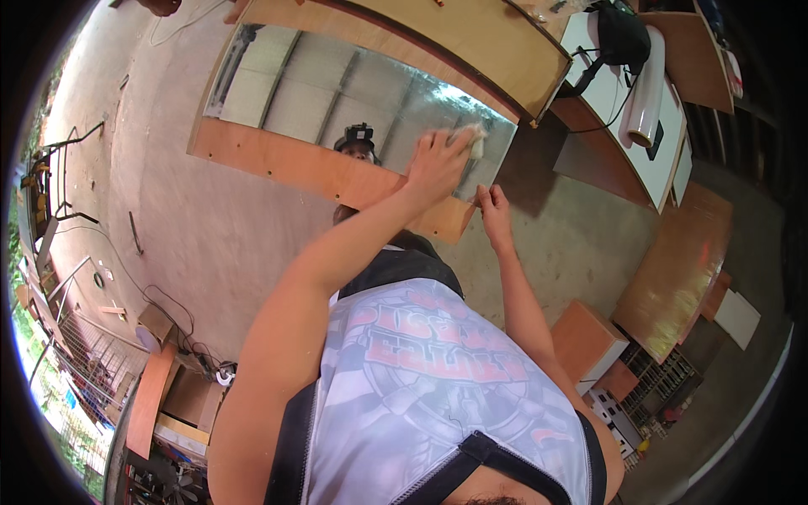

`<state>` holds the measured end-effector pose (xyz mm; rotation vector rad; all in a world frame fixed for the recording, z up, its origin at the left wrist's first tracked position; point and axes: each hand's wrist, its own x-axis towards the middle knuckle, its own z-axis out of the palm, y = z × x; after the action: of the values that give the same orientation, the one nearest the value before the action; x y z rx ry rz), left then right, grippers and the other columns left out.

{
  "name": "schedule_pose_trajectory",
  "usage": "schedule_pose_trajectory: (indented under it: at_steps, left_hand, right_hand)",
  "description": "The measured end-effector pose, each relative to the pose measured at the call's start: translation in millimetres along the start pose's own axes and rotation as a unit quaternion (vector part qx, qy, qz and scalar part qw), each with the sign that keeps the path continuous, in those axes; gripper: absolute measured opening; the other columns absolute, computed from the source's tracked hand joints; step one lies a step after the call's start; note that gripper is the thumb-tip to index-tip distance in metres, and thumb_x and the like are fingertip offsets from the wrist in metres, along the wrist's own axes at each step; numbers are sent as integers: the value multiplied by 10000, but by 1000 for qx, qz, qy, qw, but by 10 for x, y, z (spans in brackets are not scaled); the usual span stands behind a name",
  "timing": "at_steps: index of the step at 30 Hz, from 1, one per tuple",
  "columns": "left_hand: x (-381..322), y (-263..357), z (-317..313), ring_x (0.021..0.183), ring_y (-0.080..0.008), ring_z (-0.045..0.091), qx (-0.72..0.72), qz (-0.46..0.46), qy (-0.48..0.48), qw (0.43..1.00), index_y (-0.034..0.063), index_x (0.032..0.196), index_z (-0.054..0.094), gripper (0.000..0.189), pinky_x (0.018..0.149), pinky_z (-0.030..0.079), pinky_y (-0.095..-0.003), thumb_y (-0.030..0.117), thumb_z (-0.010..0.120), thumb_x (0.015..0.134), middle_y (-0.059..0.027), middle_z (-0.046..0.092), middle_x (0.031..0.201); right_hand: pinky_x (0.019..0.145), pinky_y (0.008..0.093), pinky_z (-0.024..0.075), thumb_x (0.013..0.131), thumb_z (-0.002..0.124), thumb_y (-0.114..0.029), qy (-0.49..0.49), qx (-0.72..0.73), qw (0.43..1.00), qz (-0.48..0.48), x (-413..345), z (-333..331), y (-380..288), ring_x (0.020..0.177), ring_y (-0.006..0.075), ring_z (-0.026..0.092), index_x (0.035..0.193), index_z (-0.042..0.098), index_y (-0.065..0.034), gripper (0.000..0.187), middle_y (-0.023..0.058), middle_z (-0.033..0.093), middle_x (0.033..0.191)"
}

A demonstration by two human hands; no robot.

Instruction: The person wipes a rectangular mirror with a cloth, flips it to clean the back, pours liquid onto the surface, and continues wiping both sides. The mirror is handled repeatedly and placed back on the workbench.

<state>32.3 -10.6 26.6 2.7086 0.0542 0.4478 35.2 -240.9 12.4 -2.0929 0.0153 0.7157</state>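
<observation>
In front of me lies a long mirror [372,85] set against a plywood board [297,173] with several small holes. My left hand [439,154] is pressed to the mirror near its right end, blurred by motion. A pale wad of cloth or similar material [478,142] sits under its fingertips. Fingers of my right hand [495,208] pinch the right end of the board near its corner. A whitish smear or bright reflection [457,98] runs along the mirror's far edge. The glass reflects ceiling panels and a head wearing a camera.
Beyond the mirror stands a large tan panel or cabinet [467,44] with dark edges. At right, a white board [622,113] carries a black bag [622,41] and a plastic film roll [647,88]. Cables [183,309] lie on the concrete floor at left. Another person's hand [161,6] shows at the top.
</observation>
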Motion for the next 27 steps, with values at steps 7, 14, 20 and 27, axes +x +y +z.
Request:
schedule_pose_trajectory:
  at_steps: [7, 14, 20, 27]
  left_hand:
    - [13, 83, 140, 1190, -300, 536, 40, -45, -19, 998, 162, 1406, 669, 526, 972, 437, -455, 111, 619, 886, 47, 498, 1539]
    - [17, 193, 22, 1110, -287, 558, 71, -44, 1, 997, 128, 1266, 726, 395, 897, 463, -451, 143, 633, 883, 37, 558, 1444]
    - [105, 247, 21, 1099, -295, 562, 77, -60, -4, 995, 107, 1331, 691, 452, 876, 477, -441, 103, 632, 883, -12, 576, 1415]
    - [70, 242, 101, 1097, -333, 558, 120, -84, -25, 989, 108, 1418, 640, 504, 897, 486, -445, 130, 618, 915, -106, 598, 1244]
  right_hand:
    - [753, 318, 482, 1092, 636, -409, 1, 34, 999, -12, 19, 2, 128, 792, 115, 515, 901, 551, -30, 433, 39, 604, 805]
    - [733, 352, 473, 1093, 623, -408, 13, 13, 999, -48, 56, 36, 145, 779, 142, 504, 919, 551, -16, 436, 60, 587, 798]
    - [700, 362, 453, 1084, 631, -404, 8, 13, 999, -43, 71, 33, 155, 744, 158, 484, 912, 531, -9, 443, 60, 550, 763]
    - [688, 340, 439, 1080, 643, -397, 7, 55, 996, -75, 59, 49, 151, 749, 135, 461, 892, 517, -22, 438, 33, 529, 760]
